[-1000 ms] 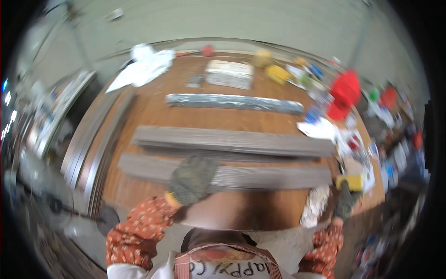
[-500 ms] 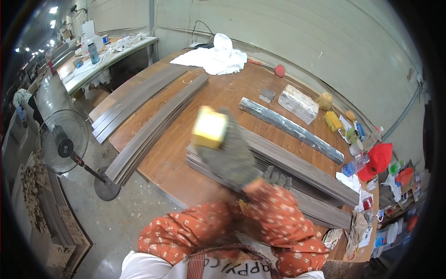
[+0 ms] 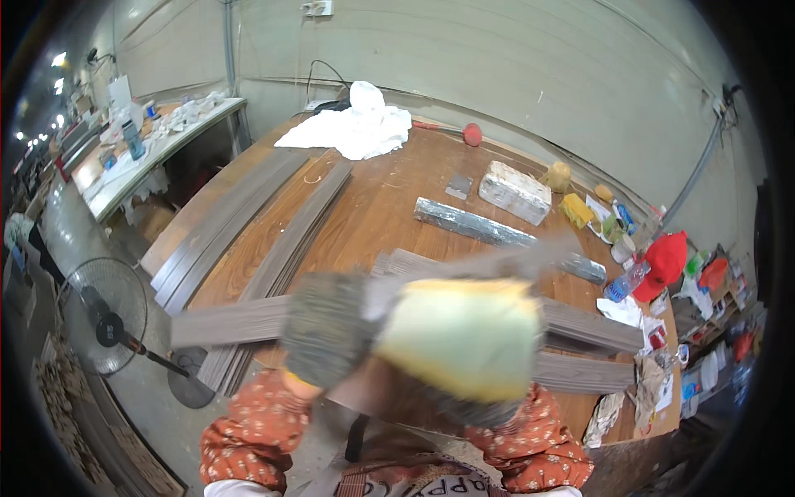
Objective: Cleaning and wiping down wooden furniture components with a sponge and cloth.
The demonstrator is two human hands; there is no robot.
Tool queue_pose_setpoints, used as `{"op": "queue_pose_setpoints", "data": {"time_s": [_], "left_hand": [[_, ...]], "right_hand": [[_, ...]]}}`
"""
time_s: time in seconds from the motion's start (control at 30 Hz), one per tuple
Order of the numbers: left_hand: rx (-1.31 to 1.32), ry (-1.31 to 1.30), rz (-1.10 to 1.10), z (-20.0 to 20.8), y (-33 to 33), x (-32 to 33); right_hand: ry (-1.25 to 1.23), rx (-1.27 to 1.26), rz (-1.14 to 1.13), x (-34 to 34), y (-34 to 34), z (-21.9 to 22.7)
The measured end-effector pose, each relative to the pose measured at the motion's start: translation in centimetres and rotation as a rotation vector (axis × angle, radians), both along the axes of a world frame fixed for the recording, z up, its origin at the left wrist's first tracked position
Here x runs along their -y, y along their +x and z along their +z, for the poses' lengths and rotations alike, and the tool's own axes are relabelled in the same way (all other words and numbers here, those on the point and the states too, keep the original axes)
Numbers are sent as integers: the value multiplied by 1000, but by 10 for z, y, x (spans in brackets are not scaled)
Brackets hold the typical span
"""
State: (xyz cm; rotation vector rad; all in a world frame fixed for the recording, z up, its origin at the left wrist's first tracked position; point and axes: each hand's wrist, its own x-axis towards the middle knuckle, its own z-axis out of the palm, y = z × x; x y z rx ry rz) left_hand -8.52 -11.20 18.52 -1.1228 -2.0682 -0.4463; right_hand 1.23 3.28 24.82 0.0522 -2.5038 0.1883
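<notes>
My left hand (image 3: 323, 331), in a dark grey knit glove, is closed around a long grey wood-grain strip (image 3: 228, 324). The strip lies crosswise in front of me, over a pile of like strips, and its far right part is smeared by motion. My right hand (image 3: 476, 407), gloved too, grips a yellow sponge (image 3: 460, 340) with a pale face turned up. The sponge is blurred and hides most of that hand's fingers. Whether it touches the strip I cannot tell. Behind the sponge lies a stack of grey strips (image 3: 588, 373).
More strips (image 3: 224, 219) lie at the table's left. A metal bar (image 3: 472, 224), a whitish block (image 3: 515, 192), another yellow sponge (image 3: 577, 210) and a white cloth (image 3: 352, 128) lie farther back. A red cap (image 3: 662, 265) sits right; a fan (image 3: 103, 319) stands left.
My left hand has come out to the left, now with a strip in its grip. My right hand has moved down and to the right with the sponge. The view has shifted a little.
</notes>
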Motion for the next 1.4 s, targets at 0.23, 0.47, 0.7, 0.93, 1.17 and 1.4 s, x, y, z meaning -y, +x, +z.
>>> {"op": "queue_pose_setpoints", "data": {"time_s": [0.23, 0.47, 0.7, 0.93, 1.17, 1.4], "left_hand": [[342, -98, 661, -67, -127, 70], [381, -196, 703, -130, -178, 82], [147, -37, -110, -26, -69, -15], [127, -340, -638, -40, 74, -142], [158, -493, -441, -71, 91, -160], [233, -566, -393, -65, 105, -168]], "right_hand": [[-1263, -596, 3, -46, 56, -59], [-1544, -452, 8, -52, 76, -66], [-998, -511, -110, -75, 81, -82], [-863, -455, -405, -133, 149, -111], [-893, -507, -745, -272, 279, -138], [-723, -517, -1237, -335, 398, -151]]}}
